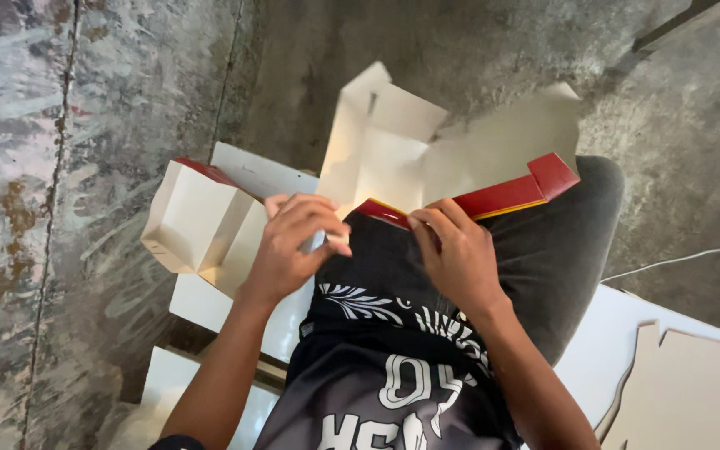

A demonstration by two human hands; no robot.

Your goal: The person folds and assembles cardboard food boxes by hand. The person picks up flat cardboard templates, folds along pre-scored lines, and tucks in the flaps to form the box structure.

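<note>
Your right hand [457,250] pinches the red edge of the half-folded box [427,162] resting on your knee at 12 o'clock. Your left hand [293,242] curls shut at its near corner; what it grips is hidden. Pinching unevenly could crease the flap or let it spring open. A folded box [197,221] sits at 9 o'clock.
</note>
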